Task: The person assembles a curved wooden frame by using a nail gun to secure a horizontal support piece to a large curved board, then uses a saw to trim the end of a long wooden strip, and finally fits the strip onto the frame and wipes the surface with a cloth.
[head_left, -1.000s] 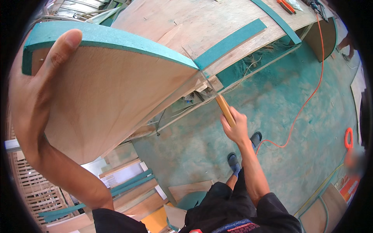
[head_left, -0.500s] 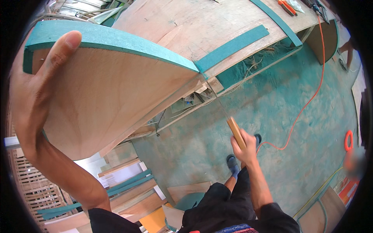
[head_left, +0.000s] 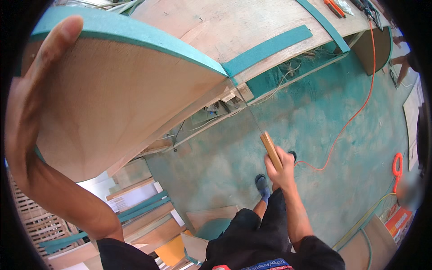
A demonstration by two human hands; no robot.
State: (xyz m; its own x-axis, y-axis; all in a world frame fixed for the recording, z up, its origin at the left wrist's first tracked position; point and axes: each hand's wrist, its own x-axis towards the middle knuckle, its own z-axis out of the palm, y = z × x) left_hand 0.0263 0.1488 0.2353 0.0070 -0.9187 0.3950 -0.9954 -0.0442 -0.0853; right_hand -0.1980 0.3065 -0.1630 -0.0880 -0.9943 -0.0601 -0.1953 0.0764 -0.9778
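My left hand (head_left: 28, 96) grips the far-left edge of a curved plywood panel (head_left: 117, 103), thumb over its face and the other fingers hidden behind. The panel stands tilted up at the workbench, with a thick teal strip (head_left: 135, 37) along its upper edge. My right hand (head_left: 282, 170) is wrapped round the wooden handle of a thin-bladed handsaw (head_left: 271, 150), in front of the bench. Seen edge-on, the blade runs up to the strip's right end, where it meets a flat teal strip (head_left: 270, 48) on the bench. Its teeth cannot be made out.
The plywood bench top (head_left: 252, 20) carries another teal strip (head_left: 324, 24) and orange-handled pliers (head_left: 334, 8). An orange cord (head_left: 355, 118) trails over the teal-stained floor (head_left: 216, 135). Boards and strips (head_left: 148, 216) are piled at lower left. Another person's limbs (head_left: 400, 63) show at far right.
The view has shifted slightly, and the panel's left end with my left hand sits closer to the upper-left rim. My right hand and the saw have drawn back a little from the joint.
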